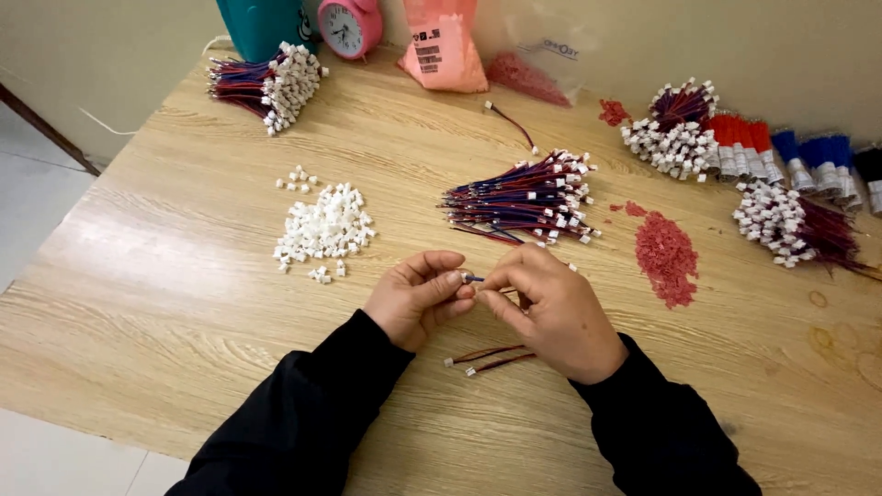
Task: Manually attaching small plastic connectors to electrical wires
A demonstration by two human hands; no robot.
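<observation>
The left hand (418, 296) and right hand (549, 310) meet at the middle of the counter (165, 276), fingertips pressed toward each other. Between them both pinch a short wire (474, 277), of which only a blue stub with a white tip shows; the left thumb and forefinger hold the tip end, the right fingers close on the other side. Whether a white plug sits on the tip is too small to tell.

Judging by this, the step in hand is fitting a wire end into a housing, done right at the fingertips. The next move calls for a steady, straight push with the small parts kept in line, since they could easily slip from the pinch.

Just at 6 o'clock from the hands lie two finished leads (485, 358), red and dark with white ends, between the wrists. At 12 to 1 o'clock, close by, lies a wire bundle (524, 197) of red and blue with white ends. At 10 o'clock, a little apart, is a white housing pile (326, 228). At 2 to 3 o'clock is a heap of red bits (666, 257). Farther off, at 1 to 2 o'clock, more bundles (684, 129) lie, with red and blue capped ones beside them; another bundle (266, 84) sits at 11 o'clock, near a pink clock (349, 26) and a pink bag (443, 46).
</observation>
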